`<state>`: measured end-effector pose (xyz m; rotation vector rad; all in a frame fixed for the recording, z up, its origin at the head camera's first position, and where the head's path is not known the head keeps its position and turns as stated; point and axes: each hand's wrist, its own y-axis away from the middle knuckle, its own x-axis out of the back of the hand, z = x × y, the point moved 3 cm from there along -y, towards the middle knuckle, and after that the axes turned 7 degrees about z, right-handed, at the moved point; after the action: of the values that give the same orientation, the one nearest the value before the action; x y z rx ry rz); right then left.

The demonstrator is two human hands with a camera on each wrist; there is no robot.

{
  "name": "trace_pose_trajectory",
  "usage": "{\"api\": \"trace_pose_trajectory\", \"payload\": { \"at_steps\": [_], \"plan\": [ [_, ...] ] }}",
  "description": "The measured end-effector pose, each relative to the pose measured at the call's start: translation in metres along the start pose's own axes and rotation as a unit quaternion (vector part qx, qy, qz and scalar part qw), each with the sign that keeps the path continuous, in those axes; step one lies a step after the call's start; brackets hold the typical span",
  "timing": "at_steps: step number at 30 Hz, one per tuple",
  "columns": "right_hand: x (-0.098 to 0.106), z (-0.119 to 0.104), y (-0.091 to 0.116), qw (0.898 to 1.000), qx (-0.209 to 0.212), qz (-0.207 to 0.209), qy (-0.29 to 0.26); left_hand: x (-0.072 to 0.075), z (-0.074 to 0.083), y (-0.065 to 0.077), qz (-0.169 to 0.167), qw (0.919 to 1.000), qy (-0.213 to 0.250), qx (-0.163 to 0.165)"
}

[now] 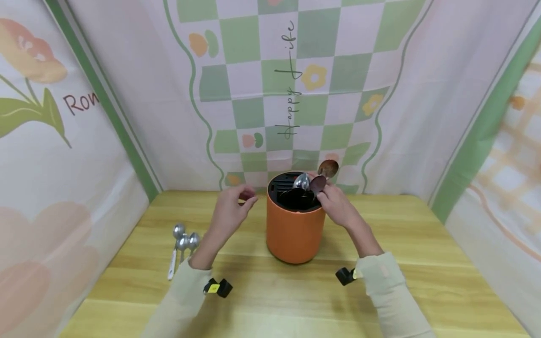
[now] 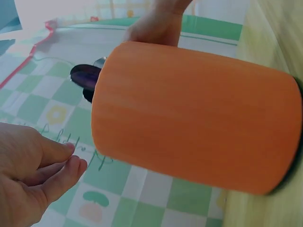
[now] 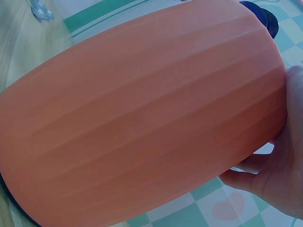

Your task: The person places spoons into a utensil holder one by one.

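Observation:
An orange cylindrical utensil holder (image 1: 295, 237) with a black slotted insert stands upright on the table. Out of its top rise a silver spoon (image 1: 302, 181), a dark brown spoon (image 1: 318, 183) and a larger brown spoon (image 1: 328, 168), their handles hidden. My right hand (image 1: 336, 206) grips the holder's right rim, with fingers outside the wall in the right wrist view; the spoons partly hide its fingertips. To the left of the holder hovers my left hand (image 1: 231, 211), fingers loosely bent and nothing between them, apart from the holder.
Several silver spoons (image 1: 183, 242) lie at the table's left, partly behind my left forearm; one has a white handle (image 1: 172, 264). Patterned cloth hangs (image 1: 279, 108) close behind the wooden table (image 1: 270, 300) and along both sides.

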<state>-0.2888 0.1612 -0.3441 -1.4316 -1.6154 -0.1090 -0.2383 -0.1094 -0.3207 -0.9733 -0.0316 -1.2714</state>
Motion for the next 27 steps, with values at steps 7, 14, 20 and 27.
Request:
{"api": "trace_pose_trajectory", "payload": {
  "at_steps": [7, 14, 20, 27],
  "plan": [
    [0.0, 0.0, -0.003, 1.0, 0.006, 0.0, 0.002, 0.018, -0.017, 0.017, 0.0, 0.9994, -0.022, 0.027],
    [0.0, 0.0, -0.002, 1.0, 0.003, -0.001, 0.004, 0.037, -0.038, 0.037, -0.017, 0.9961, -0.052, 0.068],
    [0.0, 0.003, 0.0, 1.0, 0.002, -0.001, 0.004, 0.049, -0.059, 0.055, -0.02, 0.9916, -0.086, 0.094],
    [-0.002, 0.003, -0.001, 1.0, 0.012, 0.003, 0.005, 0.06, -0.082, 0.078, -0.015, 0.9875, -0.12, 0.101]
  ]
}}
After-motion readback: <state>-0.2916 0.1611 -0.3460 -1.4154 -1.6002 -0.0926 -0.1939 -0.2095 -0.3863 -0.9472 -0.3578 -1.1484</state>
